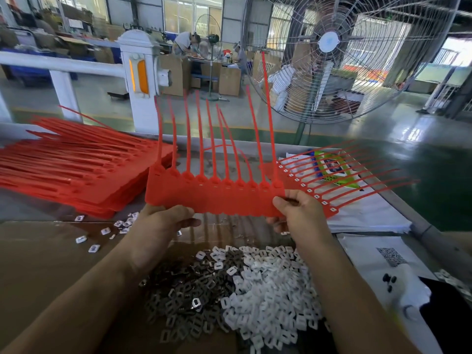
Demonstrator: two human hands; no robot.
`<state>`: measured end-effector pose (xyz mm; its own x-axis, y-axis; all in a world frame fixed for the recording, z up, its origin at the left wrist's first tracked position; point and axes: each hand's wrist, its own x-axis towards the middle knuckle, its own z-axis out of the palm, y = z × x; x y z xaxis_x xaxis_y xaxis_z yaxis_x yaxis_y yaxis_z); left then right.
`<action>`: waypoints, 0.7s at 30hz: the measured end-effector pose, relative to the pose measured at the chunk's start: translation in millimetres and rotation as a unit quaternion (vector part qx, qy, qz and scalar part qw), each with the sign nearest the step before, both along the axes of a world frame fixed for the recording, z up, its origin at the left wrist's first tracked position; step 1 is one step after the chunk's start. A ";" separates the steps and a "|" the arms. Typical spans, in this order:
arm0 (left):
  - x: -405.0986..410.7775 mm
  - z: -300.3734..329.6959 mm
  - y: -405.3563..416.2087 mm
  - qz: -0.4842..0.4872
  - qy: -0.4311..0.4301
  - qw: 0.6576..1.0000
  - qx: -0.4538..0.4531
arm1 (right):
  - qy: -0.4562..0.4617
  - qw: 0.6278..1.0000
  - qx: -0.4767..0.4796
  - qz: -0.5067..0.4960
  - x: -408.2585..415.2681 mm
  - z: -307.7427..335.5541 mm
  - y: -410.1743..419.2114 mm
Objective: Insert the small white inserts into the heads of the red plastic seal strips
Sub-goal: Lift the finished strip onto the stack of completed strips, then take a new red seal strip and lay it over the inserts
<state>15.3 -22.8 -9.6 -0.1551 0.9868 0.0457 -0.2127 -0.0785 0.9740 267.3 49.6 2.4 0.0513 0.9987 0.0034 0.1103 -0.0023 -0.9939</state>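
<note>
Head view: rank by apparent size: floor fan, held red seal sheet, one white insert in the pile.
1. Floor fan, though farther off.
2. Held red seal sheet, pinched by left hand and right hand.
3. White insert, smallest.

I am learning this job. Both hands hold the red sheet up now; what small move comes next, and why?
Probably lay the red sheet of strips flat: left hand and right hand both grip it, so neither can reach the white inserts.

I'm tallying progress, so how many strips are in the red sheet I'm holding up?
10, side by side in the red sheet, running from the left hand to the right hand.
</note>
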 end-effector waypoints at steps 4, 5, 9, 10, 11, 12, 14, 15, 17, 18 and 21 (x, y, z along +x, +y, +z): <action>-2.6 1.7 3.4 0.008 -0.019 0.999 0.037 | -0.030 0.999 -0.014 -0.027 4.5 1.1 1.6; -4.4 1.3 5.4 0.022 -0.028 0.999 0.039 | -0.041 0.999 -0.017 -0.031 6.6 1.7 2.2; -10.8 -1.1 9.3 0.036 -0.023 0.998 0.049 | -0.119 0.992 0.003 -0.047 11.2 4.0 4.3; -11.4 -0.8 9.0 0.027 -0.015 0.997 0.065 | -0.118 0.992 0.014 -0.048 11.0 5.4 4.2; -11.7 0.7 8.8 0.023 -0.014 0.996 0.084 | -0.105 0.993 0.027 -0.049 10.6 7.0 3.6; -12.2 2.9 8.4 0.025 -0.018 0.994 0.103 | -0.086 0.994 0.041 -0.053 10.5 9.2 2.8; -12.4 7.2 8.6 0.036 -0.022 0.990 0.138 | -0.046 0.995 0.063 -0.063 10.6 14.0 0.6; -12.3 8.8 8.5 0.041 -0.021 0.988 0.149 | -0.033 0.995 0.070 -0.067 10.4 15.8 -0.3; -11.5 10.5 7.2 0.052 -0.024 0.985 0.166 | -0.021 0.994 0.085 -0.072 9.3 18.1 -1.7; -11.8 10.4 7.2 0.054 -0.024 0.983 0.171 | -0.016 0.993 0.091 -0.073 8.4 19.0 -2.3; -12.2 8.7 7.3 0.057 -0.010 0.984 0.169 | -0.014 0.992 0.097 -0.076 7.0 20.0 -4.0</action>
